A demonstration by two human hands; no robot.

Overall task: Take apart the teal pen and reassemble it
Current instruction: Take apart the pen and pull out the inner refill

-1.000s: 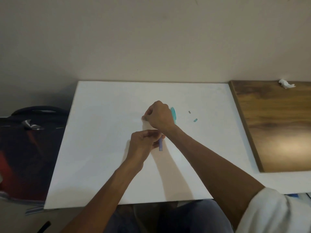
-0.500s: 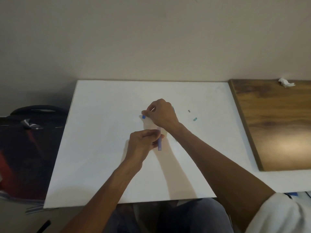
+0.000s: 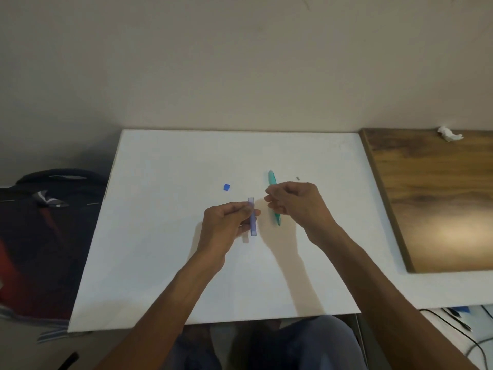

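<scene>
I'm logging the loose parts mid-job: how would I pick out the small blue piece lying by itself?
Start at the white board. Just beyond the left hand, which pinches a pale violet tube, lies the small blue piece. It is squarish and deep blue, unlike the long teal pen body and the tiny grey bit further right.

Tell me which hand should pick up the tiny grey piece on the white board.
The right hand: the grey piece lies just beyond it, while the left hand pinches the purple tube farther off.
</scene>
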